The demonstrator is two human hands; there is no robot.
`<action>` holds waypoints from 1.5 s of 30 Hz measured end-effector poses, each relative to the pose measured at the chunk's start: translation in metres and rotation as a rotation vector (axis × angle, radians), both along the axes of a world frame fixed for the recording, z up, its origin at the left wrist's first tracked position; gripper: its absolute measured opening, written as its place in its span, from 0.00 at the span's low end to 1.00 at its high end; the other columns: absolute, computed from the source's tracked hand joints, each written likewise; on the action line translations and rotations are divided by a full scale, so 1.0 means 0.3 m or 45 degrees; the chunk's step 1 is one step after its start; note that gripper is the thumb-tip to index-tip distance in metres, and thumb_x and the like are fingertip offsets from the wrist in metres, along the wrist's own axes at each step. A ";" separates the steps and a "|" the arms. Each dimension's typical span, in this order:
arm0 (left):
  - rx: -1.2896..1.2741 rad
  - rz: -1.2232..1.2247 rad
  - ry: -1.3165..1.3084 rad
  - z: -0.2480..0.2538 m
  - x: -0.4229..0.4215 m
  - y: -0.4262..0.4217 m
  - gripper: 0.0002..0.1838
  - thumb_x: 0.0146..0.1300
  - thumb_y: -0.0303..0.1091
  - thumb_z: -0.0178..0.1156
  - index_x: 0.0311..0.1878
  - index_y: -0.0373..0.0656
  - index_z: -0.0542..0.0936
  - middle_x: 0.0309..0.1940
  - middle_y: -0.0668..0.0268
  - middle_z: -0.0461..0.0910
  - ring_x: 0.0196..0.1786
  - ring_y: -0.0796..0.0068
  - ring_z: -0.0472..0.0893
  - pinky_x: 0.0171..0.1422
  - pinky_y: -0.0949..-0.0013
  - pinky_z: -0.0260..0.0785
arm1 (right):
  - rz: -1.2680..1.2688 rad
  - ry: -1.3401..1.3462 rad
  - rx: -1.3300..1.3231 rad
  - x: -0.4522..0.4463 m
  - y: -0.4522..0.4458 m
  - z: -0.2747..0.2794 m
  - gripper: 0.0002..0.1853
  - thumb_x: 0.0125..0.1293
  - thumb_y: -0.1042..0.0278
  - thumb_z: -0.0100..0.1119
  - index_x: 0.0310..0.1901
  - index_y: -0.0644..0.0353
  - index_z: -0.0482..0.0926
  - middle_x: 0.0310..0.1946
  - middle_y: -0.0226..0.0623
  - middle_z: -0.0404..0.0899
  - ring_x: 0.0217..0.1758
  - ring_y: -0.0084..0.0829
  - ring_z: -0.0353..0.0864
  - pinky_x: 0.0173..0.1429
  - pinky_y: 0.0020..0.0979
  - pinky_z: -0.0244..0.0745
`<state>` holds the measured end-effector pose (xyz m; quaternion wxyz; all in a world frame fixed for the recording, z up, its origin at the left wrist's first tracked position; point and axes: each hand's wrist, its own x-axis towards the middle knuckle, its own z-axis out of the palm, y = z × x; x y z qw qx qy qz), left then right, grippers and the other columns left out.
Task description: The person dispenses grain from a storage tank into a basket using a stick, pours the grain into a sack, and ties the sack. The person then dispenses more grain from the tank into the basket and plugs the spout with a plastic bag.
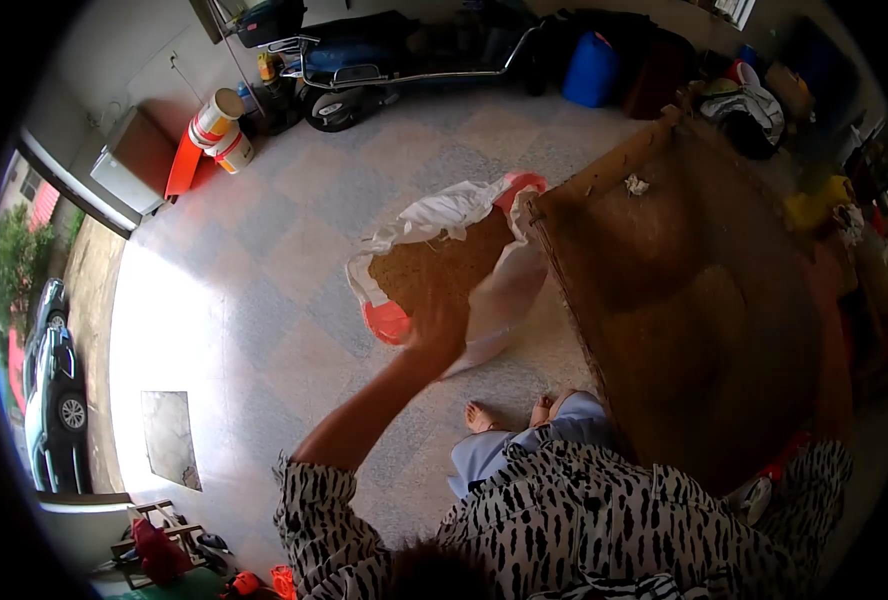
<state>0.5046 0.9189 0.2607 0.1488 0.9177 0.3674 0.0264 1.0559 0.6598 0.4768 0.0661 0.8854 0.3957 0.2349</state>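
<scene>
An open white and red sack [444,212] stands on the floor in front of me, filled with a brown grainy material [434,265]. My left hand [438,325] is at the near side of the sack opening, over the brown material; motion blurs its fingers. To the right, a large brown wooden tray or board with a raised rim [619,155] is tilted against the sack's right edge. A small pale crumpled scrap [636,185] lies on it. My right arm [832,340] runs along the board's right side, and the hand there is too dark to make out.
A motor scooter [364,75] stands by the far wall, beside a blue container [591,70]. Stacked buckets [216,118] and a white cabinet [132,165] are at the far left. Clutter lines the right side [754,105]. Wooden stools [164,530] are at the lower left.
</scene>
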 end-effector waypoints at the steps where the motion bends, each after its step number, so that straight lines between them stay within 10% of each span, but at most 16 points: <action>1: -0.096 -0.282 0.238 0.084 0.011 -0.071 0.08 0.46 0.29 0.55 0.31 0.42 0.79 0.27 0.55 0.78 0.32 0.57 0.79 0.31 0.57 0.70 | 0.021 -0.015 -0.055 0.043 0.012 0.042 0.22 0.54 0.53 0.57 0.41 0.65 0.74 0.36 0.52 0.74 0.42 0.49 0.73 0.46 0.42 0.67; 6: -0.382 -0.675 0.353 0.250 0.149 -0.143 0.06 0.44 0.26 0.54 0.27 0.41 0.79 0.28 0.57 0.79 0.31 0.62 0.79 0.30 0.59 0.70 | 0.088 -0.061 0.000 0.159 -0.008 0.293 0.19 0.53 0.58 0.58 0.41 0.65 0.74 0.34 0.51 0.75 0.39 0.49 0.74 0.44 0.41 0.68; 9: -1.401 -0.243 0.510 0.420 0.289 0.171 0.11 0.47 0.29 0.51 0.34 0.41 0.79 0.27 0.62 0.80 0.30 0.65 0.79 0.32 0.64 0.70 | -0.119 0.045 -0.083 0.125 0.007 0.452 0.18 0.53 0.60 0.58 0.41 0.65 0.75 0.35 0.50 0.76 0.39 0.49 0.74 0.44 0.41 0.69; 12: -0.652 -1.150 -0.273 0.422 0.183 0.417 0.08 0.51 0.30 0.49 0.30 0.43 0.78 0.22 0.62 0.77 0.25 0.66 0.77 0.29 0.63 0.67 | -0.194 0.102 -0.041 0.139 -0.003 0.488 0.17 0.53 0.61 0.58 0.40 0.65 0.75 0.35 0.48 0.76 0.39 0.47 0.75 0.45 0.40 0.69; 18: -0.043 -0.188 0.095 0.162 0.083 0.494 0.09 0.55 0.38 0.50 0.34 0.43 0.69 0.32 0.59 0.70 0.33 0.61 0.73 0.33 0.55 0.63 | 0.189 -0.108 0.003 0.218 -0.144 0.490 0.17 0.52 0.63 0.57 0.42 0.63 0.76 0.36 0.46 0.78 0.40 0.45 0.76 0.44 0.39 0.70; 22: -0.136 0.460 -0.122 0.122 0.134 0.759 0.40 0.50 0.46 0.60 0.64 0.49 0.54 0.62 0.49 0.54 0.57 0.43 0.65 0.54 0.36 0.57 | -0.059 -0.033 -0.023 -0.017 -0.100 0.551 0.19 0.53 0.56 0.57 0.40 0.64 0.77 0.32 0.45 0.78 0.35 0.42 0.77 0.40 0.38 0.71; 24: -0.060 1.044 -0.661 0.321 0.096 0.885 0.54 0.44 0.49 0.65 0.68 0.50 0.40 0.64 0.43 0.46 0.61 0.41 0.59 0.62 0.45 0.53 | -0.143 -0.013 -0.048 -0.100 -0.090 0.546 0.21 0.53 0.53 0.58 0.38 0.65 0.78 0.30 0.45 0.78 0.32 0.41 0.77 0.37 0.38 0.71; 27: -0.026 1.147 -0.804 0.281 0.084 0.993 0.53 0.46 0.54 0.63 0.66 0.37 0.43 0.64 0.42 0.47 0.62 0.45 0.59 0.65 0.57 0.51 | -0.204 0.014 -0.074 -0.090 -0.154 0.517 0.23 0.54 0.50 0.58 0.37 0.66 0.78 0.27 0.44 0.78 0.30 0.40 0.77 0.35 0.37 0.72; 31: -0.880 1.511 -1.448 0.360 0.130 0.791 0.40 0.52 0.55 0.56 0.61 0.35 0.60 0.52 0.48 0.68 0.58 0.53 0.65 0.56 0.61 0.61 | -0.325 -0.158 -0.235 -0.087 -0.226 0.393 0.21 0.52 0.51 0.61 0.37 0.63 0.79 0.27 0.39 0.79 0.29 0.37 0.78 0.33 0.37 0.72; 33: -0.943 1.295 -1.261 0.129 0.138 0.723 0.31 0.55 0.51 0.55 0.57 0.42 0.65 0.47 0.61 0.68 0.46 0.67 0.70 0.39 0.59 0.64 | -0.487 -0.116 -0.313 -0.052 -0.255 0.348 0.21 0.51 0.52 0.62 0.38 0.62 0.79 0.28 0.38 0.79 0.29 0.36 0.78 0.33 0.36 0.72; 34: -0.247 0.763 -0.663 0.068 0.133 0.648 0.16 0.58 0.45 0.50 0.25 0.43 0.77 0.26 0.60 0.75 0.28 0.64 0.72 0.33 0.63 0.63 | -0.464 -0.120 -0.299 -0.055 -0.263 0.328 0.20 0.51 0.52 0.62 0.38 0.62 0.79 0.28 0.39 0.79 0.29 0.36 0.78 0.33 0.37 0.72; 43: -2.482 0.346 -1.236 0.250 0.331 0.241 0.23 0.60 0.49 0.49 0.47 0.38 0.72 0.39 0.58 0.75 0.42 0.65 0.74 0.42 0.66 0.69 | -0.488 0.038 -0.224 -0.219 -0.215 0.239 0.19 0.52 0.55 0.61 0.40 0.61 0.78 0.31 0.41 0.78 0.35 0.39 0.76 0.39 0.38 0.70; 44: -2.483 0.351 -1.243 0.227 0.352 0.197 0.23 0.60 0.49 0.49 0.47 0.38 0.72 0.39 0.58 0.75 0.42 0.65 0.74 0.42 0.66 0.69 | -0.465 0.073 -0.196 -0.224 -0.208 0.233 0.19 0.52 0.57 0.60 0.41 0.61 0.77 0.33 0.42 0.77 0.37 0.39 0.75 0.42 0.38 0.69; 45: -1.637 0.109 -1.220 0.199 0.364 0.147 0.21 0.61 0.43 0.49 0.51 0.36 0.70 0.42 0.58 0.74 0.45 0.65 0.74 0.45 0.67 0.68 | -0.436 0.116 -0.176 -0.222 -0.203 0.236 0.19 0.52 0.58 0.59 0.42 0.61 0.77 0.35 0.42 0.77 0.40 0.39 0.75 0.44 0.37 0.68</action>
